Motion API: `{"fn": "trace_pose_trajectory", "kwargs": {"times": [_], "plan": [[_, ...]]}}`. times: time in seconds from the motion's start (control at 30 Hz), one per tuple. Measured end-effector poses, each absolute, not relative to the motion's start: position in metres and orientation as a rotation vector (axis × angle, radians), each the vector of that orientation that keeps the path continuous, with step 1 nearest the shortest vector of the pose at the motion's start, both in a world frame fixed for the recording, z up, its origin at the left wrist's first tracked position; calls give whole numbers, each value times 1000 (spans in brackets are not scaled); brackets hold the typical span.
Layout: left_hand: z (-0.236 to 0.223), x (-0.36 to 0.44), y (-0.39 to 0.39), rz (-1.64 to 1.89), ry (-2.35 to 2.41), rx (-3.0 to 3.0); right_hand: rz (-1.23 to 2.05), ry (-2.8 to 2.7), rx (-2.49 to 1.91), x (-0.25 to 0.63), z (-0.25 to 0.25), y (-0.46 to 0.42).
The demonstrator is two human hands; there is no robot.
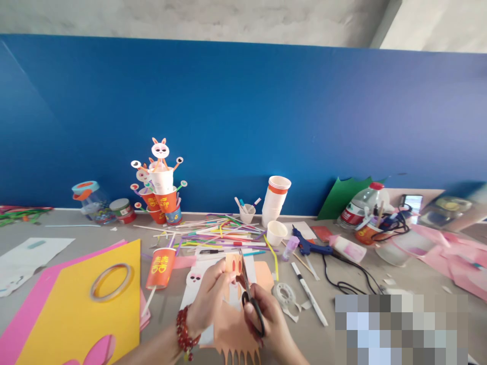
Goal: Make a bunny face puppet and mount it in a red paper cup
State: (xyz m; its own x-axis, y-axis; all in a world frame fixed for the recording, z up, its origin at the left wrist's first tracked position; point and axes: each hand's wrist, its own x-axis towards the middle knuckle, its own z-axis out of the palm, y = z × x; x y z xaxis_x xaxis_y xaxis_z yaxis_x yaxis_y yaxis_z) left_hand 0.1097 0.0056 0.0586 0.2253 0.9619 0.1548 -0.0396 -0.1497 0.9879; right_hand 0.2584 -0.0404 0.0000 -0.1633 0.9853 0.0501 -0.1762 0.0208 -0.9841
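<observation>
Left hand (215,281) pinches a small orange piece (233,264) w/ two red ovals, held up mid-scene over the near part of the surface (167,324); right hand (269,310) grips black-handled scissors (259,317), fingers in the loops, blades up at the piece's right edge; can't tell how far apart the blades are. Below both, orange paper (236,332) w/ a fringed near edge. Containers, left to right: clear jar (91,209), lt-blue lid, small bluish bits inside; red tin (124,210) just right of it, lid on. Then the far-left tower (162,180): white cup on a red one, blue cup below, rabbit face on top & round-ended stalks sticking out. Nearer, left of the left hand, a tilted red cup (161,268) w/ gold characters, straws poking from top & bottom. Far middle: small pen cup (247,215) w/ several pens, straw pile (224,230) spread left of it; to its right a tall stack (274,205) of nested white cups, & a single white cup (277,234) in front, contents can't tell. Far right: clear bottle (355,210), red cap & label, & a tool cup (366,234) beside it w/ sticks, dark tools & cable. Small bottle (350,250), pinkish label, lies near the blue glue gun (310,244).
</observation>
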Motion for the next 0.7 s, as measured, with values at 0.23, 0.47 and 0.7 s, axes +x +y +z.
{"fn": "trace_pose_trajectory", "kwargs": {"times": [0.23,0.47,0.7], "plan": [[61,110,5,1150,940,1352,1376,-1232,-958,258,0,-41],[52,107,7,1132,962,1405,1354,-1239,-948,259,-2,-39],[60,105,10,1121,942,1449,1334,-1259,-974,262,0,-38]]}}
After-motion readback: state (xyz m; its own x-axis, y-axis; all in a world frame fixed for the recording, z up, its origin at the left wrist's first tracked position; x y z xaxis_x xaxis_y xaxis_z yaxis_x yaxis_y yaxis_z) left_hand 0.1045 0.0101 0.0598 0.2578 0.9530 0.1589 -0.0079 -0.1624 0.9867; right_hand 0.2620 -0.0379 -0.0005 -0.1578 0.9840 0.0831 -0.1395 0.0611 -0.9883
